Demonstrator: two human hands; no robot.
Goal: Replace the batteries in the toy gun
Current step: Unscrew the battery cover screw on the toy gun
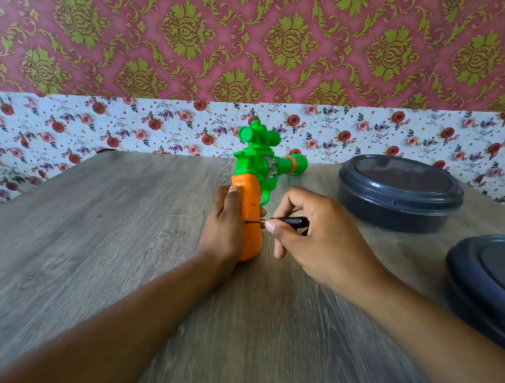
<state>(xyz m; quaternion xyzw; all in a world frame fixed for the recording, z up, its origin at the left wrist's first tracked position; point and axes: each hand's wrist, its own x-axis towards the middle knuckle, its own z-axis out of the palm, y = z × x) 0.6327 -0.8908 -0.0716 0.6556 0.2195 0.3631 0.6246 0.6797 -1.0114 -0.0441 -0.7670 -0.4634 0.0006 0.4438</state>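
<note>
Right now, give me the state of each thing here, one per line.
Toy gun: grip toward the camera, held by the left hand.
Screwdriver: in the right hand, tip at the orange grip.
Far container: lid on.
Near container: lid on, partly out of frame.

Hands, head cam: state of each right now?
Left hand: closed around the orange grip of the toy gun.
Right hand: pinching a small screwdriver, tip at the grip.

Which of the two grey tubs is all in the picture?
The farther grey tub, behind the right hand, shows whole. The nearer tub is cut off by the picture's right edge.
</note>
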